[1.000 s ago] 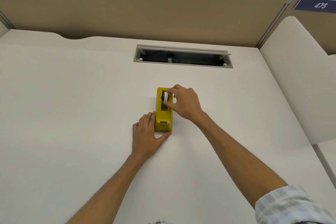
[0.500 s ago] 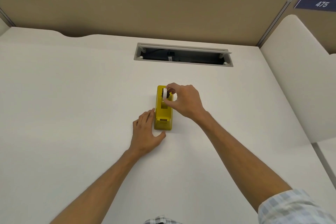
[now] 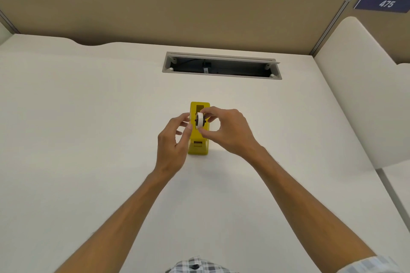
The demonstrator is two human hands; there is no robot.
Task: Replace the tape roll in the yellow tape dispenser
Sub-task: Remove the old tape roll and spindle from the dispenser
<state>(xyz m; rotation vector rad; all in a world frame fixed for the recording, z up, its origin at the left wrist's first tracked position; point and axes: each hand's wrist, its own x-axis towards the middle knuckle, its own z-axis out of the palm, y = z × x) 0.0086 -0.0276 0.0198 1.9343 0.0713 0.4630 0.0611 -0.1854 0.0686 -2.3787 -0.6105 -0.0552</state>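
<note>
Risk first: white tape roll (image 3: pixel 200 120) on its black hub, pinched between thumb and forefinger of right hand (image 3: pixel 230 132), lifted just above the open slot of yellow tape dispenser (image 3: pixel 198 137). Could slip from so light a pinch and drop back into the well or roll off across the desk (image 3: pixel 88 117). Hub could also part from the roll if pulled unevenly from one side. Left hand (image 3: pixel 173 142) off the dispenser body, fingers loosely curled and reaching toward the roll's left face, holding nothing as far as can be told; contact with the roll unclear. With no hand steadying it, dispenser free to slide if bumped.

Roll on edge, flat faces turned left and right, hub axis running across between both hands. Dispenser directly beneath both hands, long axis running away from the body, cutter end nearest, near the wrists, open well toward the far end beyond the fingertips.
</note>
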